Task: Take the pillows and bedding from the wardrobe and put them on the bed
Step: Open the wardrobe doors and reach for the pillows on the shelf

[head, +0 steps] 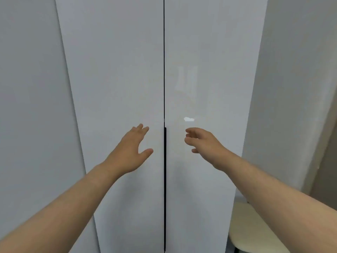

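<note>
Neither grip holds anything. The left hand (pixel 131 152) is spread flat with fingers extended and thumb apart, just left of the dark handle strip (pixel 165 179) that runs down the centre seam of the wardrobe (pixel 118 70). The right hand (pixel 202 143) is loosely curled and empty, just right of that strip. Both pale glossy doors are closed, so pillows and bedding cannot be seen. No writing is readable. A cream stool seat (pixel 255 229) sits right of the wardrobe, low down.
</note>
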`<state>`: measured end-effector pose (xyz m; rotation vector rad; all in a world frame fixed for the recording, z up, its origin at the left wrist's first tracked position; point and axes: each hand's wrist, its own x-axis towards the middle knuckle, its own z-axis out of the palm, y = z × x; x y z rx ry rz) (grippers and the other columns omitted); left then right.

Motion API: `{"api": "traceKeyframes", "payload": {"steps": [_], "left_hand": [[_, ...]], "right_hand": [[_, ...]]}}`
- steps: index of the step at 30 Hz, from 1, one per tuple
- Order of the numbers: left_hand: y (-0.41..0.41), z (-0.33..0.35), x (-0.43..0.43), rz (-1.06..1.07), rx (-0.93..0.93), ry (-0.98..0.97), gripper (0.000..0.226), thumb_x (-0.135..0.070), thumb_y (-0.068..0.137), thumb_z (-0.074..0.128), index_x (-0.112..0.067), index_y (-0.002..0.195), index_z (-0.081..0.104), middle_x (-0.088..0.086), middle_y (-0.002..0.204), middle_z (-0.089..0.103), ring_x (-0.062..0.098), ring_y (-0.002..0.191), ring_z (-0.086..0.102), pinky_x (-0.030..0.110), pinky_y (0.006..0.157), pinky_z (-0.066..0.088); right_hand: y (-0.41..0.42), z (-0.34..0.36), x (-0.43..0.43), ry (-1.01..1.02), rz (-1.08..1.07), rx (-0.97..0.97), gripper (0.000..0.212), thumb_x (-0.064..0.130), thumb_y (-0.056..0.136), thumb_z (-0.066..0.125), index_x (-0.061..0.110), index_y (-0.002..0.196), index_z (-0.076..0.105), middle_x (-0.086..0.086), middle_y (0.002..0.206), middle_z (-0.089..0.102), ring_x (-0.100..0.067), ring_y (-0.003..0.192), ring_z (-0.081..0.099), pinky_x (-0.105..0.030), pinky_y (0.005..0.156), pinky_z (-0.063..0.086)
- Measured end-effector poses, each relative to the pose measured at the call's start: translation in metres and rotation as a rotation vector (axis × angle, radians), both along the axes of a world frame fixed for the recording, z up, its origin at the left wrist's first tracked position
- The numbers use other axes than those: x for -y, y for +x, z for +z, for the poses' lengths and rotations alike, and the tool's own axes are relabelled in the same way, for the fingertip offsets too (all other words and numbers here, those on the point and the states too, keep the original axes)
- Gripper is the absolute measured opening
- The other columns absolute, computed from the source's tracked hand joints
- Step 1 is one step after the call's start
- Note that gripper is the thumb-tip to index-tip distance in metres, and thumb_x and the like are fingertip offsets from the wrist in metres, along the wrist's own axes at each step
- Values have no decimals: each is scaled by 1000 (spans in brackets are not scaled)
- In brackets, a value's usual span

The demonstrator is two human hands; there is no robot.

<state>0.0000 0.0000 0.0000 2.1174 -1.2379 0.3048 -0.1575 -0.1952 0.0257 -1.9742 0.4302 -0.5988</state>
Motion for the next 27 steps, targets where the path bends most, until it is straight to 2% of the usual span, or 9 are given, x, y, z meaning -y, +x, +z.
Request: {"api": "traceKeyframes", "payload": {"steps": [5,8,11,14,17,19,21,24,27], "left_hand": [[66,-15,47,85,299,158,84,-43,92,57,-25,155,5,-1,163,-5,18,149,-9,34,117,6],[107,-17,74,149,468,192,88,-45,91,57,-19,155,3,6,163,-5,27,149,-9,39,118,1],[140,-22,98,196,591,186,90,-47,88,61,-16,155,9,13,163,2,35,149,-2,49,118,3],[166,-30,116,244,616,219,93,-49,86,62,-19,155,7,13,163,1,36,148,-5,53,116,-2],[184,-40,126,292,611,263,98,-51,84,63,-21,155,1,12,163,-5,35,148,-9,52,114,-9],[191,-46,129,299,634,261,102,-49,79,69,-19,155,7,14,163,1,37,148,-4,54,115,-7],[196,-49,131,304,653,247,106,-47,75,74,-18,155,12,15,162,7,38,147,1,56,115,-4],[198,-49,133,304,668,243,104,-46,76,74,-19,155,11,14,162,6,37,147,0,54,115,-5],[196,-48,131,281,625,257,97,-45,85,65,-22,155,2,10,163,-6,34,148,-8,51,114,-12]], "right_hand": [[74,-9,17,47,0,-39,49,23,91,56,16,138,48,11,116,58,-16,108,59,-38,98,50],[118,-16,29,58,-49,-54,52,22,90,57,12,140,46,2,126,56,-16,116,55,-39,103,46],[153,-24,43,118,-91,-44,55,20,89,57,11,142,44,2,130,53,-16,119,52,-40,105,44],[174,-31,48,164,-92,-76,51,13,89,55,8,139,46,-3,120,61,-19,106,59,-39,99,49],[185,-37,53,134,-115,-82,34,4,86,51,-6,118,55,-23,103,61,-40,93,55,-51,99,47],[191,-38,57,155,-112,-82,26,1,84,48,-1,103,66,-9,90,61,-24,82,51,-41,86,48],[196,-38,59,223,-67,-79,34,-2,83,46,19,90,71,4,92,68,-16,86,56,-34,85,47],[199,-43,61,300,-49,-66,37,-4,81,45,20,99,66,2,100,68,-18,99,62,-37,91,49],[193,-48,61,306,-43,-54,39,-5,82,44,15,108,63,1,101,67,-17,97,62,-36,89,51]]}}
